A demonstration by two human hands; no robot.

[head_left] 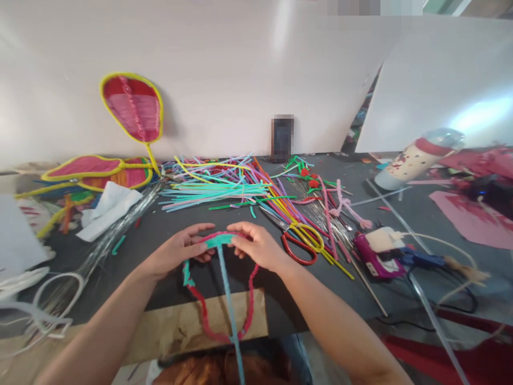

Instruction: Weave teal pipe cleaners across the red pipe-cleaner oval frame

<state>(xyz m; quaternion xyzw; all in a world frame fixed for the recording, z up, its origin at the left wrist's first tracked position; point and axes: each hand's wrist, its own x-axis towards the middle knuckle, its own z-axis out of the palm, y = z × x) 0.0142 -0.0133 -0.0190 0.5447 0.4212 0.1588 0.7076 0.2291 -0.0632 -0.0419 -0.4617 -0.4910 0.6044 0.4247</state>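
Between both hands hangs a loop of twisted red and pink pipe cleaner, partly wrapped in teal at the top and on its left side. A light blue pipe cleaner runs from the teal top part down across the loop and beyond it. My left hand pinches the top of the loop left of the blue stem, its fingers curled behind. On the other side of the stem, my right hand grips the teal part between thumb and fingers. Some fingertips are hidden behind the loop.
Loose pipe cleaners lie in a pile ahead, beside scissors with red and yellow handles. A pink-and-yellow wing-like shape leans at the back left. A phone, a tumbler and a purple power adapter stand around.
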